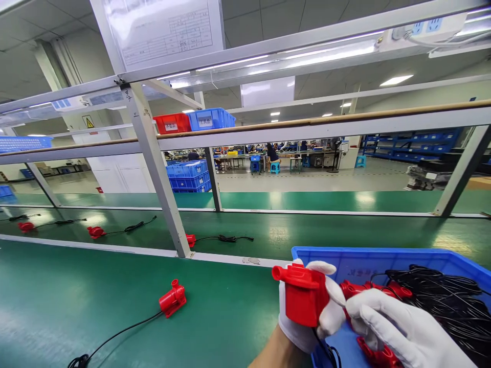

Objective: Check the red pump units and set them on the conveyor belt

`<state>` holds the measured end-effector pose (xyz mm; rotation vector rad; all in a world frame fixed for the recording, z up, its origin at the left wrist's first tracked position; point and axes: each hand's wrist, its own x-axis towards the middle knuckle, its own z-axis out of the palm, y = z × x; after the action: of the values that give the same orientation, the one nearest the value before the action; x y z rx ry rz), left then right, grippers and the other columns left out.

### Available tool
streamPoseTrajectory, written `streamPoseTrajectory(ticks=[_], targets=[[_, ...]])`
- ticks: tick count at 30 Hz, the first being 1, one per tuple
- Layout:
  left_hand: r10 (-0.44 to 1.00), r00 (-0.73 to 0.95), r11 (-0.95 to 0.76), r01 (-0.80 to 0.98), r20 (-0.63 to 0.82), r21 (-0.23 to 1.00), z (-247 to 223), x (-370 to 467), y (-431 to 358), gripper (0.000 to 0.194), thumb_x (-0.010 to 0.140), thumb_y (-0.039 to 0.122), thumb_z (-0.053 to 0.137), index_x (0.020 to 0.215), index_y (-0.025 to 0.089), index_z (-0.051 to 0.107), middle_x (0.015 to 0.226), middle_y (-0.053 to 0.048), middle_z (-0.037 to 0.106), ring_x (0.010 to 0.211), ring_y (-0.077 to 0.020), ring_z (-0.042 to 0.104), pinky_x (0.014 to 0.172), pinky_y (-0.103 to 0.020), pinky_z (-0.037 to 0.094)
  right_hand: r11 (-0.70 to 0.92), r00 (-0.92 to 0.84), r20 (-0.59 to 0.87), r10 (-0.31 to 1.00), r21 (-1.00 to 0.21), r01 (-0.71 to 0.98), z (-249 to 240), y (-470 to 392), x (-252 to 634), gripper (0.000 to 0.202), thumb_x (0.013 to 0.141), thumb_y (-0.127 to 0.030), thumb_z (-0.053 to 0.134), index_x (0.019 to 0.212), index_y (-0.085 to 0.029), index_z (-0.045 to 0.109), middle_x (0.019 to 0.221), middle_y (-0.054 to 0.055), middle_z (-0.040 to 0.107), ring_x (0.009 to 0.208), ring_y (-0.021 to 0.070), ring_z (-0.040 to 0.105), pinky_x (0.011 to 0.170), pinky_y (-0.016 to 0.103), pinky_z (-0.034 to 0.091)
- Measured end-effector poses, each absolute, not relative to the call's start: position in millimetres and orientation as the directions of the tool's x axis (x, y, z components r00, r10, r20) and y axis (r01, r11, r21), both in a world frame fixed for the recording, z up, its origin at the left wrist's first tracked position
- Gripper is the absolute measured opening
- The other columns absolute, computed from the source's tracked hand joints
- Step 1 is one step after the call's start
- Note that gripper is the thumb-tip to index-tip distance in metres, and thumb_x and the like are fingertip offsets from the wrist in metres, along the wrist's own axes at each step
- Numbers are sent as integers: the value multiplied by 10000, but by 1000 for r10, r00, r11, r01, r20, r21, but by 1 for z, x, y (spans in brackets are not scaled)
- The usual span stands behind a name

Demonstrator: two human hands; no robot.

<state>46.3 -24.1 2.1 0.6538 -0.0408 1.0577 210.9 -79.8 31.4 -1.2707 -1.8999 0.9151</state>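
Observation:
My left hand (332, 301), in a white glove, is wrapped round a red pump (305, 296) with a spout pointing left; a black cable hangs below it. Right beside it, my gloved right hand (395, 322) has bent fingers over the blue bin (383, 251). Its fingertips are pressed together near the left fingers, and whatever they may hold cannot be made out. Inside the bin are red pumps (378, 352) and coiled black cables (441, 291). Another red pump (172, 298) rests on the green bench to the left, its cable trailing toward the front.
Beyond a white rail (134, 249), several red pumps (95, 232) with cables lie on a green strip. A metal post (157, 168) rises at centre-left. Red (172, 123) and blue boxes (212, 119) sit on the shelf above. People are seated far off.

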Motion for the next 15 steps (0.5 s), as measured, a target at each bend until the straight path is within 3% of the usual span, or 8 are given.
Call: streamPoseTrajectory(ticks=[3,5,7,10,15], targets=[[879,330,25,-752,343,659,13,41,-25,563,929,613,368,1014,141,662,736,-82,677,504,-148,561,500,-273,447,298,-293,168,941,-821,487,35,-79,209,510,952,-628,330,775,-222,583,721,15,614,624,138,568,587,208,484],[908,161,-240,-554,386,797,18,37,-29,472,959,533,406,1104,149,640,886,-91,675,729,-188,618,705,-311,493,311,-268,190,944,-783,539,37,-77,207,519,929,-659,344,746,-221,553,682,9,606,583,135,555,550,209,470],[890,93,-402,-298,446,865,18,35,-33,403,975,477,427,1192,188,606,1019,-90,656,885,-219,617,839,-342,476,307,-203,230,952,-721,622,36,-74,206,502,892,-683,406,759,-224,560,704,15,636,613,150,583,591,223,483],[862,98,-492,-80,498,867,13,37,-36,379,998,442,373,1235,230,578,1082,-86,647,968,-232,609,920,-369,450,246,-105,245,964,-667,704,30,-72,206,474,873,-681,447,842,-230,592,742,27,676,666,176,623,646,247,494],[838,168,-532,43,519,845,12,36,-33,416,1010,436,346,1339,228,495,1187,-99,627,1076,-236,597,987,-376,435,165,-126,108,986,-716,679,32,-61,206,493,901,-672,399,746,-220,518,545,-19,570,490,135,539,506,237,427]])
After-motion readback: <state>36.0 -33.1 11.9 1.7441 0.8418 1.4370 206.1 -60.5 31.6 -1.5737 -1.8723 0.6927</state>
